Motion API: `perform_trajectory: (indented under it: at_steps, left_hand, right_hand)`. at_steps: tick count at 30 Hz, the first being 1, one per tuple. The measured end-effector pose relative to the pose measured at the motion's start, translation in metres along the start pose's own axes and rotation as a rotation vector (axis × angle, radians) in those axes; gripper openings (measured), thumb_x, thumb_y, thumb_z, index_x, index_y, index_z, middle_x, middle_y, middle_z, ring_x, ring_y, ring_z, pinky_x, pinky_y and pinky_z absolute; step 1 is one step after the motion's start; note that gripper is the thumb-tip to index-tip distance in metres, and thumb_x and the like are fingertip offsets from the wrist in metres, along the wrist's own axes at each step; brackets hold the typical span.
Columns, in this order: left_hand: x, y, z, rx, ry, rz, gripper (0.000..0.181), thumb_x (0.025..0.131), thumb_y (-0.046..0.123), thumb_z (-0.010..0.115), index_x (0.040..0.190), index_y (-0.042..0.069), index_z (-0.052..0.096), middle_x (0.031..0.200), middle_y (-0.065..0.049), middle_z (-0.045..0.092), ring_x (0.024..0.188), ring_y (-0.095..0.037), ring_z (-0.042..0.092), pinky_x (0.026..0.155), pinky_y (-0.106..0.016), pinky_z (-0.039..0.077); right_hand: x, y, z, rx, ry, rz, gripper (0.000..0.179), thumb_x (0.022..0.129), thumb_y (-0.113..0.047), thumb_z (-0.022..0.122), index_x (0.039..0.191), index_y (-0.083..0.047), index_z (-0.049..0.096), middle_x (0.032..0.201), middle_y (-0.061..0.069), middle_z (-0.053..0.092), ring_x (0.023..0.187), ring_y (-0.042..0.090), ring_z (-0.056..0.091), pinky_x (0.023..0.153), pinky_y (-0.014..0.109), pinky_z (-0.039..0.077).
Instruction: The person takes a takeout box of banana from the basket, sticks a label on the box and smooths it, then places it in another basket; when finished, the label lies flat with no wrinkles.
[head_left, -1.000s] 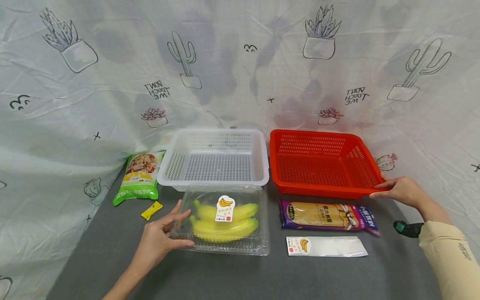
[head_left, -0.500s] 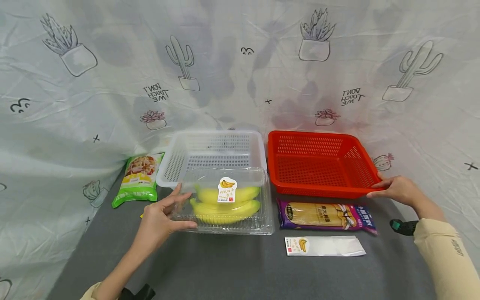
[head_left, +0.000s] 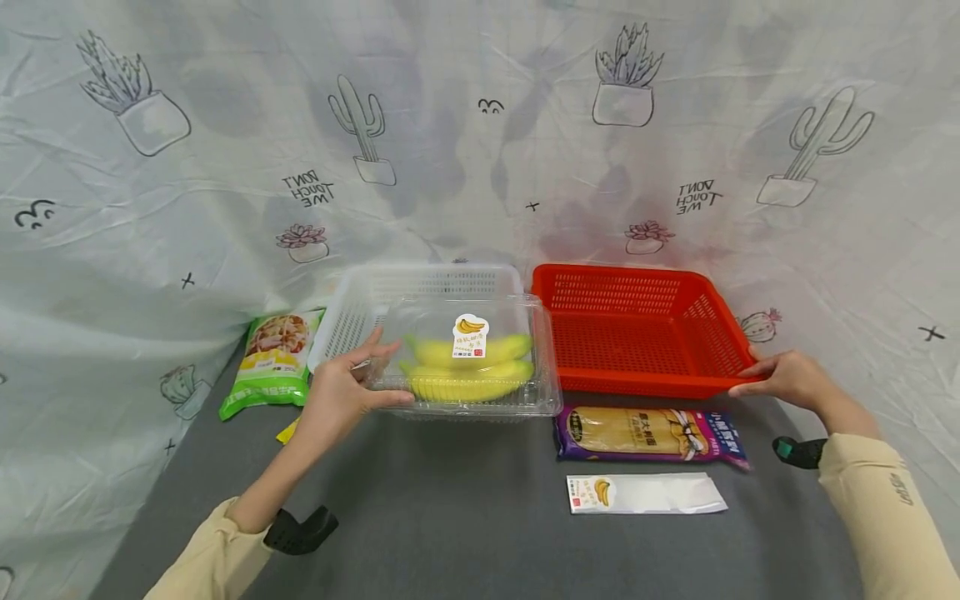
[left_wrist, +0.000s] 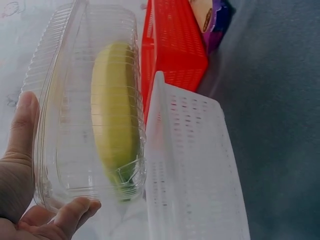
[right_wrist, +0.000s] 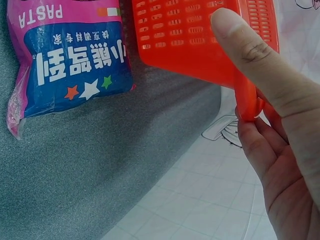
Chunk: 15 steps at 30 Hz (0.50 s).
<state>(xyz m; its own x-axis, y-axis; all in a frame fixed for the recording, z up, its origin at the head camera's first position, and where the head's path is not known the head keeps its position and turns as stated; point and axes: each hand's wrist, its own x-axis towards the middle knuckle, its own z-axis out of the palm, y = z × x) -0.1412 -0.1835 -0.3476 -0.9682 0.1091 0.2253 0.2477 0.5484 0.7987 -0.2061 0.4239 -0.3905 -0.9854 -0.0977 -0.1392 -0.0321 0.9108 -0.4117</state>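
Observation:
In the head view my left hand (head_left: 348,383) grips the left end of a clear plastic box (head_left: 547,367), thumb at the front and fingers behind. Inside lie yellow bananas (head_left: 468,382) under a lid with a banana label (head_left: 470,336). The box is held above the front part of a white basket (head_left: 337,325); the left wrist view shows it raised over the rim. My right hand (head_left: 795,383) pinches the right front corner of a red basket (head_left: 630,385), its thumb on the outer wall (right_wrist: 200,55) in the right wrist view.
A purple pasta pack (head_left: 652,433) lies before the red basket, and a white paper strip (head_left: 648,493) with a banana print is nearer. Left of the white basket lie a green food bag (head_left: 273,358) and a partly hidden small yellow packet (head_left: 287,431). A printed cloth (head_left: 450,167) hangs behind.
My left hand has lifted the box of bananas and carried it away from me, over the white basket. My right hand keeps its hold on the red basket's corner.

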Motion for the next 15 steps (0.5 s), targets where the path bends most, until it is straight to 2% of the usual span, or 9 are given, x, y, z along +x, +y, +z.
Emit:
perform_trajectory:
  at_steps: [1, 2, 4, 6, 8, 10, 15]
  left_hand:
    - [0.004, 0.001, 0.002, -0.008, -0.003, 0.004, 0.069, 0.065, 0.026, 0.088, 0.128, 0.011, 0.063, 0.149, -0.007, 0.039, 0.114, -0.030, 0.059, 0.046, -0.025, 0.035]
    - [0.007, 0.002, 0.004, -0.012, -0.002, 0.011, 0.068, 0.065, 0.026, 0.088, 0.128, 0.012, 0.063, 0.149, -0.006, 0.039, 0.101, -0.026, 0.066, 0.043, -0.026, 0.032]
    - [0.015, 0.004, 0.008, -0.018, -0.001, 0.022, 0.067, 0.066, 0.025, 0.087, 0.127, 0.013, 0.064, 0.149, -0.004, 0.039, 0.071, -0.018, 0.067, 0.042, -0.025, 0.030]
    - [0.022, 0.007, 0.011, -0.014, 0.006, 0.042, 0.066, 0.066, 0.024, 0.088, 0.127, 0.013, 0.064, 0.148, -0.004, 0.040, 0.043, -0.009, 0.044, 0.040, -0.025, 0.028]
    - [0.029, 0.011, 0.015, -0.003, 0.013, 0.060, 0.065, 0.066, 0.024, 0.088, 0.126, 0.013, 0.065, 0.147, -0.005, 0.042, 0.039, -0.008, 0.018, 0.040, -0.025, 0.027]
    - [0.036, 0.015, 0.018, 0.021, 0.018, 0.081, 0.066, 0.066, 0.026, 0.088, 0.126, 0.012, 0.065, 0.146, -0.006, 0.043, 0.041, -0.008, 0.015, 0.040, -0.025, 0.026]
    - [0.054, 0.022, 0.029, 0.038, 0.017, 0.106, 0.064, 0.066, 0.029, 0.087, 0.124, 0.012, 0.067, 0.144, -0.009, 0.045, 0.041, -0.010, 0.017, 0.041, -0.024, 0.023]
  right_hand:
    - [0.000, 0.000, 0.000, 0.002, -0.001, 0.003, 0.057, 0.074, -0.041, 0.082, 0.096, 0.011, 0.072, 0.081, 0.016, 0.070, 0.075, 0.025, 0.049, 0.056, 0.031, 0.039]
    - [-0.001, 0.000, 0.000, 0.002, -0.003, 0.006, 0.058, 0.074, -0.042, 0.082, 0.096, 0.011, 0.072, 0.081, 0.016, 0.070, 0.076, 0.025, 0.049, 0.056, 0.031, 0.039]
    - [-0.001, 0.001, 0.000, -0.004, -0.004, 0.004, 0.059, 0.074, -0.043, 0.081, 0.096, 0.010, 0.072, 0.083, 0.016, 0.070, 0.076, 0.026, 0.049, 0.056, 0.031, 0.039]
    - [-0.001, 0.001, -0.001, -0.003, -0.010, 0.007, 0.059, 0.074, -0.044, 0.080, 0.097, 0.010, 0.072, 0.083, 0.016, 0.070, 0.077, 0.026, 0.049, 0.056, 0.031, 0.040]
    - [-0.001, 0.000, -0.001, -0.005, -0.012, 0.008, 0.058, 0.075, -0.043, 0.080, 0.098, 0.010, 0.072, 0.084, 0.016, 0.070, 0.077, 0.025, 0.049, 0.056, 0.031, 0.040]
    - [-0.001, -0.001, -0.001, -0.005, -0.014, 0.012, 0.057, 0.075, -0.043, 0.080, 0.098, 0.010, 0.072, 0.083, 0.015, 0.070, 0.077, 0.025, 0.049, 0.056, 0.031, 0.040]
    - [-0.001, -0.003, -0.002, -0.003, -0.015, 0.026, 0.059, 0.075, -0.043, 0.081, 0.097, 0.011, 0.071, 0.082, 0.015, 0.069, 0.077, 0.026, 0.048, 0.056, 0.032, 0.039]
